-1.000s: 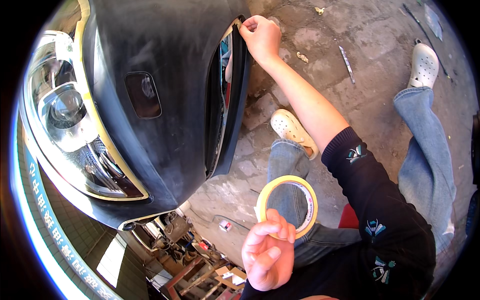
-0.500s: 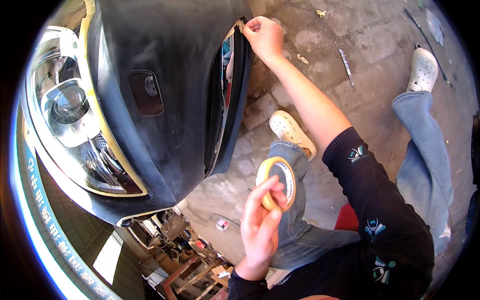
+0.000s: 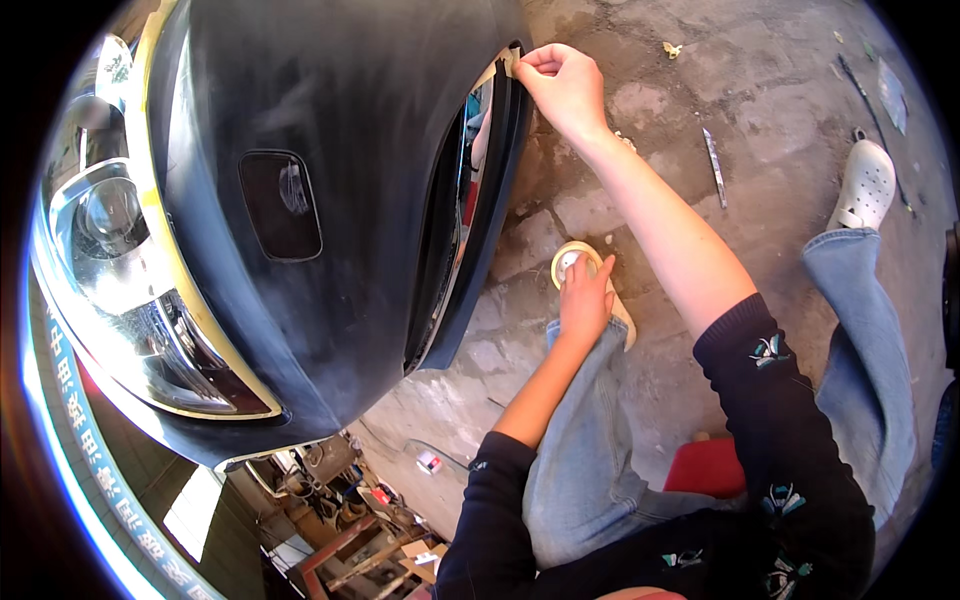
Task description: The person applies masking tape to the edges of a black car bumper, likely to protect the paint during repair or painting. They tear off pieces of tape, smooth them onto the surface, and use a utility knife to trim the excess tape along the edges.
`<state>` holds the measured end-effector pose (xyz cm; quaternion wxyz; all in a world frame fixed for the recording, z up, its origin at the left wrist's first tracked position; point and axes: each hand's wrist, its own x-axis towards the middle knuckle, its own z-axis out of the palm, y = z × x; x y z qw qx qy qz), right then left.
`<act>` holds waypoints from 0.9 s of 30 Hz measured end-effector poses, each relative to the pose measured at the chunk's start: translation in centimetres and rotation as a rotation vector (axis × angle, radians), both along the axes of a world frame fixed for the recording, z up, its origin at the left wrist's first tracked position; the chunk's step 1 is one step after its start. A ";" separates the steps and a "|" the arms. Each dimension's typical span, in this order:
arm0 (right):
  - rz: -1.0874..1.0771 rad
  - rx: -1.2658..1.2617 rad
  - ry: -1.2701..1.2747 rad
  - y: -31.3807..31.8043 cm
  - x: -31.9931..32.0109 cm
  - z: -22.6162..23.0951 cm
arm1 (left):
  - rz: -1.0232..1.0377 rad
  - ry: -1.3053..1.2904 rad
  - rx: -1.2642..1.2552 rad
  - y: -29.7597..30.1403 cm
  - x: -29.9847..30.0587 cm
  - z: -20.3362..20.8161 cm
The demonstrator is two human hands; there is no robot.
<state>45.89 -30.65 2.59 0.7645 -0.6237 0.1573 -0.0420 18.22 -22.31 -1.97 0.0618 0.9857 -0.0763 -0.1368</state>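
We see the roll of yellow tape [image 3: 573, 246] in the left hand [image 3: 586, 300], its ring over the pale shoe [image 3: 624, 320] on that side. The fingers are curled about the near part of the ring, one reaching along its right side; the thumb's place we cannot tell. Half a second ago the roll was up in front of the lap, close to the view; now the left arm is stretched out and the roll is lower and farther forward, on the near side of the right hand [image 3: 566, 90].

The right hand has stayed where it was, thumb and forefinger pinched together on a pale strip of tape [image 3: 508, 62] at the far corner of the bumper opening [image 3: 462, 200]. As we judge it, the strip is being kept pinned there while only the roll changes place. We cannot make out any tape running between the two hands.

Left of both hands stands the dark, dull bumper [image 3: 370, 190], with a small dark rectangular panel [image 3: 282, 205] set in it. Farther left, a line of yellow tape [image 3: 160, 225] follows the edge of the headlight [image 3: 110, 215].

To the right of the right hand, a thin blade-like piece [image 3: 714, 168] lies on the stone floor [image 3: 660, 105]. Nearer than the left hand and to its right, we see something red [image 3: 705, 468] beside the jeans [image 3: 580, 480].
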 end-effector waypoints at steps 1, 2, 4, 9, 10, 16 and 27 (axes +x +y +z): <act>0.031 0.060 0.017 -0.7 0.3 -0.7 | 0.026 -0.061 -0.054 -0.8 1.8 0.5; 0.062 0.122 0.034 -1.2 0.5 -1.3 | 0.089 -0.100 -0.132 -1.6 3.7 1.2; 0.123 0.191 0.045 -1.3 0.3 -1.2 | 0.185 -0.238 -0.260 -2.2 7.4 3.1; 0.144 0.334 0.045 -1.6 -0.8 -0.7 | 0.343 -0.697 -0.543 -3.1 16.8 7.6; 0.158 0.376 0.041 -1.9 -1.1 -0.7 | 0.293 -0.789 -0.501 -2.8 18.2 7.4; 0.379 0.681 -0.004 -5.3 -2.8 -1.3 | 0.969 -0.317 -1.446 -7.1 20.2 9.3; 0.479 0.814 -0.004 -8.1 -4.6 -1.5 | 1.081 0.090 -2.014 -6.5 20.7 8.2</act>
